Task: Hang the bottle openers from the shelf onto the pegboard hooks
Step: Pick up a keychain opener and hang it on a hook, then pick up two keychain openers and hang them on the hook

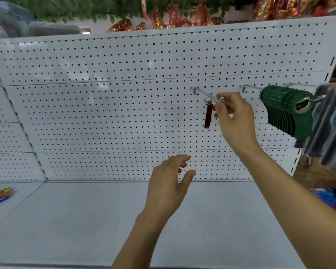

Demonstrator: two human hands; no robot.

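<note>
Left hand (170,183) nearest us, fingers loosely spread, holding nothing, hovering over wide bare shelf (85,220). At its one o'clock, the right hand (234,117) pinches a key ring at the tip of a pegboard hook (203,93). A red bottle opener (208,116) hangs there, just at nine o'clock of the fingers. Green openers (287,111) crowd the next hook at three o'clock; more openers (1,193) lie at the shelf's far left edge.

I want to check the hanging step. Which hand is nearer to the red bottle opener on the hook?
Right. The right hand is just beside the red bottle opener, fingers pinching at its ring. The left hand hovers well below, holding nothing.
</note>
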